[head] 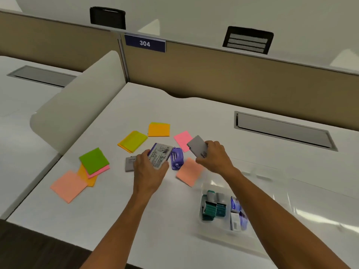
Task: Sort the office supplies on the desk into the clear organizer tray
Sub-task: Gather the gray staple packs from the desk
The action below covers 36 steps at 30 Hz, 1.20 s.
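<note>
A white counter [108,206] carries scattered sticky pads: a peach one [68,186] near the left edge, with a green, pink and orange stack [93,164] just beyond it. Toward the middle lie a yellow pad [133,141], an orange pad [159,129], a pink pad [181,139], another peach pad [189,171], a purple stapler [177,159] and a grey box [129,164]. The clear tray [217,235] sits near the front edge, right.

I note both forearms bare to the frame edge: no sleeves, watch, rings or gloves on the left hand [149,171] or right hand [213,158].
</note>
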Each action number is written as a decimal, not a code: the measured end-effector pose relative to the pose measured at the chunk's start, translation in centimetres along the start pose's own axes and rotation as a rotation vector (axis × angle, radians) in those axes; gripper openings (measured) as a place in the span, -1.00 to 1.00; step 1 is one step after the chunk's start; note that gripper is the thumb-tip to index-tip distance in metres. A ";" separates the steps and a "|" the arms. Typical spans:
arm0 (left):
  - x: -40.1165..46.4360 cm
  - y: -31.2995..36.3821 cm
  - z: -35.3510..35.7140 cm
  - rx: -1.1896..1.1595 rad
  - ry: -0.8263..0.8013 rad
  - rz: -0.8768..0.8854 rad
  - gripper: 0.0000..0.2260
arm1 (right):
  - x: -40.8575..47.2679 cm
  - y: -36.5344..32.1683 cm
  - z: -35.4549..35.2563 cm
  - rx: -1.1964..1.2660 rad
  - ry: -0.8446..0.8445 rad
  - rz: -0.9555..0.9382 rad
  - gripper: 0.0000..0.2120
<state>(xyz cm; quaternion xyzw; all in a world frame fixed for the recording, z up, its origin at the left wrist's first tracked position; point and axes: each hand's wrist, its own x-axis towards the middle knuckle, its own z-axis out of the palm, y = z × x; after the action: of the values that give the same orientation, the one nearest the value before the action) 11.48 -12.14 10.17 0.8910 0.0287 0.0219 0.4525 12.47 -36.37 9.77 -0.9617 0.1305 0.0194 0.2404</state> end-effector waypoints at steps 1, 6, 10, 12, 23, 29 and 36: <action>-0.5 0.5 0.7 0.000 -0.026 0.011 -0.38 | -0.6 0.8 -0.3 0.016 0.012 0.017 -0.35; -2.5 3.2 4.2 0.011 -0.106 0.056 -0.35 | -3.9 4.5 -1.5 0.132 0.075 0.121 -0.34; -3.6 5.4 7.5 -0.015 -0.183 0.074 -0.37 | -6.1 6.8 -2.1 0.201 0.102 0.194 -0.35; -3.9 6.4 9.3 -0.010 -0.238 0.052 -0.35 | -7.0 7.8 -2.4 0.218 0.131 0.226 -0.35; -4.0 8.9 15.7 0.081 -0.398 -0.055 -0.36 | -9.9 11.2 -3.1 0.234 0.220 0.306 -0.31; -4.8 9.2 17.3 0.161 -0.376 -0.081 -0.37 | -10.2 12.1 -3.0 0.269 0.197 0.295 -0.33; -5.4 9.9 18.4 0.267 -0.362 -0.074 -0.37 | -10.3 12.0 -3.2 0.322 0.196 0.263 -0.31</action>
<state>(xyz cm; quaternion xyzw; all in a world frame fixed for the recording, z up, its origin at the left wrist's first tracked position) 7.57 -33.14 7.23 0.9307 -0.0177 -0.1587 0.3290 -0.67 -45.58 8.19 -0.8829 0.2791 -0.0641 0.3721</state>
